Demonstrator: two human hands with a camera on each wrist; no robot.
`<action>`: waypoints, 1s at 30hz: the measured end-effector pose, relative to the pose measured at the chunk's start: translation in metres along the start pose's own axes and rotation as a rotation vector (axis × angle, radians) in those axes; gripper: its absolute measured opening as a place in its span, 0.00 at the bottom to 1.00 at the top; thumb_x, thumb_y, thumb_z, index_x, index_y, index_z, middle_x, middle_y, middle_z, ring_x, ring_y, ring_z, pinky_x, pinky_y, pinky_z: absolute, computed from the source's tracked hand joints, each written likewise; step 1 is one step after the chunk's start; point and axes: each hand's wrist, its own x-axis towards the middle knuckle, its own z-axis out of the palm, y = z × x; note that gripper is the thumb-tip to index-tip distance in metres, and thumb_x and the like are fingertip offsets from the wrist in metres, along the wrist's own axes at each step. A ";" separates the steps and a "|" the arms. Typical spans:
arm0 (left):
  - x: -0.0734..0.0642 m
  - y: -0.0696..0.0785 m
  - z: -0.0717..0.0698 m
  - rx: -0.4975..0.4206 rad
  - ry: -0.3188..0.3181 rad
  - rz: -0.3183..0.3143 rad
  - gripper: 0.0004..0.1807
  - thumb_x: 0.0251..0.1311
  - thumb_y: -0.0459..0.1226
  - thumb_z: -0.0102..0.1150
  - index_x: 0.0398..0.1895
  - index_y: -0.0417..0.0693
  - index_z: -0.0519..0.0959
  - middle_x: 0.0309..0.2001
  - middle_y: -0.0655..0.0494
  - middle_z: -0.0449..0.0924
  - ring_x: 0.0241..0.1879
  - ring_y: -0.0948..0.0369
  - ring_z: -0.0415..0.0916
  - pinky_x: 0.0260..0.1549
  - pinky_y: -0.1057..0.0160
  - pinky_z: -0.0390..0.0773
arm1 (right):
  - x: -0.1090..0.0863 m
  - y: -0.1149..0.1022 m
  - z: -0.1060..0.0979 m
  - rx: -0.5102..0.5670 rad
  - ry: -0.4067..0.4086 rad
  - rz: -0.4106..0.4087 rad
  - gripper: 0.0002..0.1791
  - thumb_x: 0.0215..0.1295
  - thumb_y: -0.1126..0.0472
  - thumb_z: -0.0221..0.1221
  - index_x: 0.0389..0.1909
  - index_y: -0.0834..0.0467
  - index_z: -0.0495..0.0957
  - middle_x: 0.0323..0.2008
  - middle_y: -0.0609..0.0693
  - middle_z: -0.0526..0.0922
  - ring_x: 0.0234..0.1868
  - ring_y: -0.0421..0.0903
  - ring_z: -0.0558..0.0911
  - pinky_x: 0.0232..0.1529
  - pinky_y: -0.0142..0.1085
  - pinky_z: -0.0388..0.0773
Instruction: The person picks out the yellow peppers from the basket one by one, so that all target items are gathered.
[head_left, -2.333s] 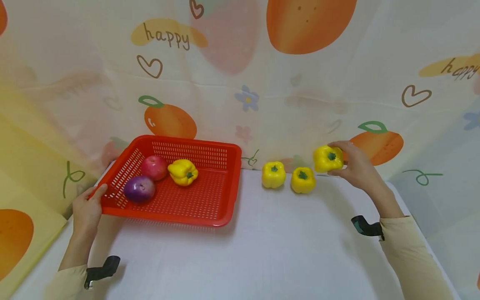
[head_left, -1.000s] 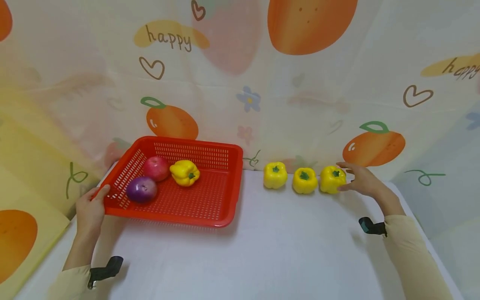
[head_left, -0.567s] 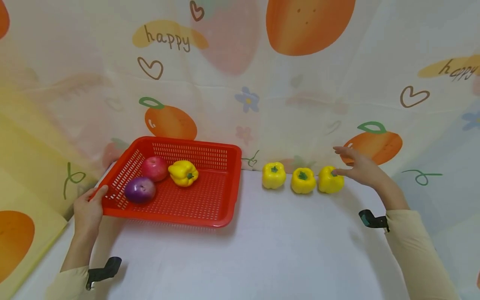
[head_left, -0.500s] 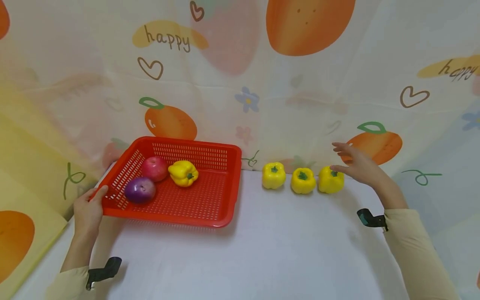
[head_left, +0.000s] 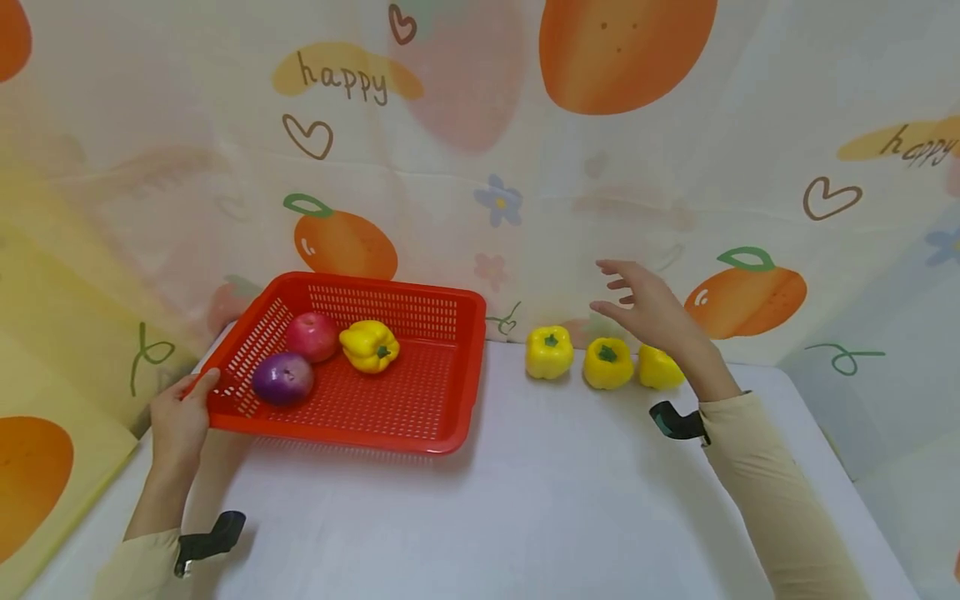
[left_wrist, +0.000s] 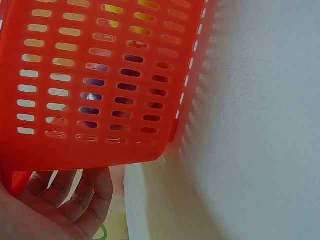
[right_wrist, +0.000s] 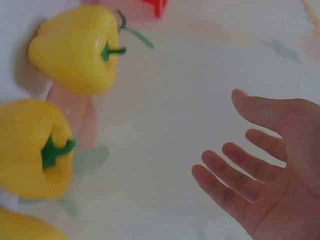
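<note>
My left hand (head_left: 180, 421) grips the left end of a red plastic basket (head_left: 446, 333), thumb over the rim and fingers beneath it in the left wrist view. Inside lie a purple round vegetable or fruit (head_left: 282, 378), a pinkish-red apple-like fruit (head_left: 312, 337) and a yellow bell pepper (head_left: 369, 346). My right hand (head_left: 651, 310) hovers with spread fingers above the row of peppers, holding nothing. That row has a left pepper (head_left: 549, 352), a middle pepper (head_left: 608, 364) and a right pepper (head_left: 659, 368), the last partly hidden behind the hand and wrist.
A white-covered table (head_left: 540, 500) lies beneath everything. Right behind the peppers and basket rises a printed curtain (head_left: 420, 183) with oranges and hearts. A yellow cloth panel (head_left: 45, 350) stands at the left side. Each wrist carries a black camera mount.
The right hand set its yellow bell pepper down at the right end of the row, let go, lifted, and moved left above the peppers. The left hand and basket have stayed put.
</note>
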 end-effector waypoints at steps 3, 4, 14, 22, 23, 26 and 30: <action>0.000 0.000 0.000 0.001 -0.002 0.001 0.24 0.58 0.48 0.54 0.48 0.37 0.73 0.19 0.74 0.73 0.21 0.74 0.71 0.22 0.77 0.68 | 0.009 -0.015 0.014 0.004 -0.007 -0.040 0.34 0.58 0.54 0.60 0.64 0.55 0.59 0.60 0.53 0.65 0.54 0.55 0.71 0.50 0.50 0.69; 0.000 0.000 0.000 0.002 0.000 0.001 0.25 0.58 0.48 0.54 0.49 0.37 0.72 0.19 0.74 0.73 0.21 0.74 0.71 0.22 0.78 0.68 | 0.012 -0.019 0.019 0.000 -0.012 -0.058 0.34 0.57 0.55 0.60 0.64 0.55 0.60 0.60 0.53 0.66 0.54 0.55 0.71 0.50 0.49 0.69; -0.003 0.002 0.002 -0.019 0.013 -0.010 0.17 0.58 0.48 0.54 0.42 0.47 0.78 0.20 0.74 0.74 0.22 0.73 0.71 0.25 0.77 0.67 | 0.044 -0.060 0.052 -0.051 -0.056 -0.129 0.33 0.57 0.53 0.60 0.63 0.56 0.61 0.59 0.52 0.67 0.52 0.51 0.72 0.48 0.42 0.73; -0.003 0.001 0.000 -0.048 0.009 -0.008 0.11 0.58 0.48 0.55 0.36 0.52 0.79 0.20 0.72 0.75 0.22 0.73 0.72 0.24 0.76 0.67 | 0.064 -0.086 0.078 -0.014 -0.026 -0.144 0.31 0.57 0.52 0.60 0.61 0.57 0.63 0.55 0.54 0.71 0.48 0.50 0.74 0.46 0.39 0.73; -0.003 0.001 -0.001 -0.055 0.008 -0.010 0.11 0.58 0.48 0.55 0.36 0.53 0.79 0.20 0.72 0.75 0.22 0.73 0.72 0.24 0.76 0.67 | 0.065 -0.089 0.081 -0.004 -0.024 -0.144 0.31 0.57 0.52 0.60 0.61 0.57 0.64 0.55 0.54 0.71 0.48 0.50 0.74 0.46 0.38 0.73; -0.002 0.000 0.000 -0.078 0.008 -0.014 0.10 0.57 0.48 0.56 0.35 0.53 0.79 0.20 0.71 0.75 0.22 0.72 0.72 0.24 0.76 0.67 | 0.070 -0.096 0.091 0.016 -0.012 -0.144 0.30 0.58 0.53 0.60 0.60 0.58 0.64 0.54 0.54 0.71 0.50 0.51 0.74 0.47 0.38 0.72; -0.002 0.000 0.000 -0.076 -0.003 -0.011 0.15 0.57 0.48 0.55 0.40 0.49 0.78 0.21 0.71 0.75 0.22 0.72 0.72 0.23 0.77 0.69 | 0.077 -0.100 0.105 -0.015 -0.004 -0.136 0.29 0.58 0.53 0.60 0.57 0.60 0.65 0.52 0.55 0.71 0.49 0.51 0.74 0.49 0.38 0.71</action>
